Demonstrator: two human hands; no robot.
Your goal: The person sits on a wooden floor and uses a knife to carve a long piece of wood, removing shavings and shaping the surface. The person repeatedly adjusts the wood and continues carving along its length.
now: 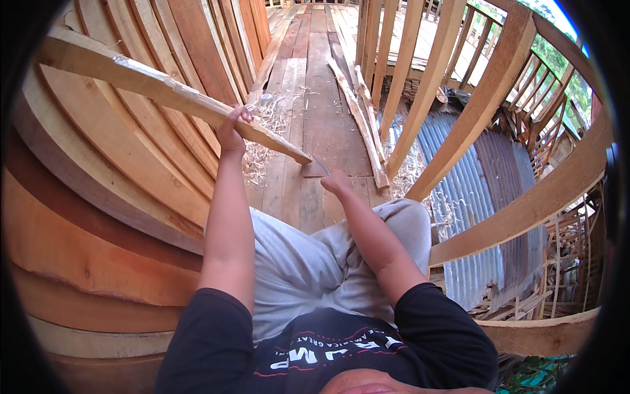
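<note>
A long squared wooden beam (164,88) slants from the upper left down to the plank floor, its upper edge pale and rough. My left hand (232,131) is closed around it not far from its lower end. My right hand (336,182) is a closed fist just beyond that lower end. From the fist a thin, narrow blade (321,166) points toward the end of the beam; it looks like a knife, its handle hidden in my fingers. Whether the blade touches the wood I cannot tell.
Curled wood shavings (266,125) litter the plank floor (289,197). Two pale poles (357,118) lie along the right side. A wooden railing (482,125) stands at the right, with a corrugated metal roof (469,203) below. Upright boards (118,171) form the left wall.
</note>
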